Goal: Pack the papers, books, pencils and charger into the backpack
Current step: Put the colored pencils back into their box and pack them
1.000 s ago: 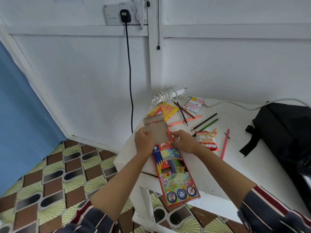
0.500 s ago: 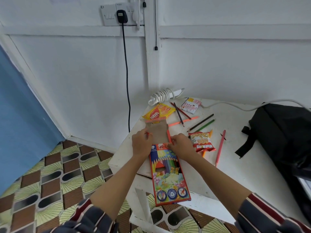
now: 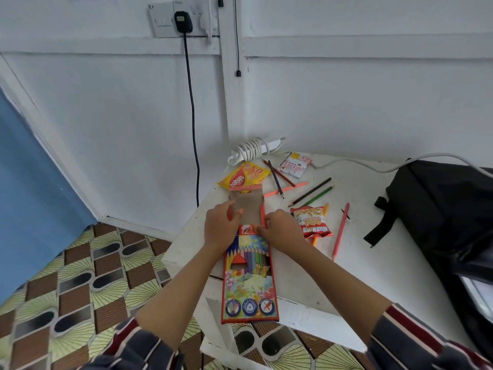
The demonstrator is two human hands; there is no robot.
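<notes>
Two grips on the pencil box [image 3: 249,276], which lies across the table's [image 3: 378,268] near edge with its bottom end overhanging. Left hand [image 3: 221,227] and right hand [image 3: 280,229] sit on either side of the box mouth, apart, fingers curled onto the red side tabs [image 3: 262,214]. Brown top flap [image 3: 246,205] stands open just beyond them. Change over the last second: basically none at the box. Same grips, same spot, flap open as before; only the camera view has shifted a little. My read: mouth is being held open or the tabs sorted, nothing loaded in this window. Past the hands, loose pencils [image 3: 310,192] are scattered mid-table. One pink pencil [image 3: 340,231] lies right of the peanut packet [image 3: 312,221], and an orange one pokes out from under it. Wafer packet [image 3: 244,177] touches the flap's far end; small pink packet [image 3: 294,164] is further back. Coiled white charger [image 3: 256,148] sits at the far-left corner. Black backpack [image 3: 440,209] is at the right edge, well apart from the box; can't tell if it's unzipped. Papers and books not clearly visible. Judgement: early stage. Pencils likely get boxed first, then box and charger go to the backpack.
</notes>
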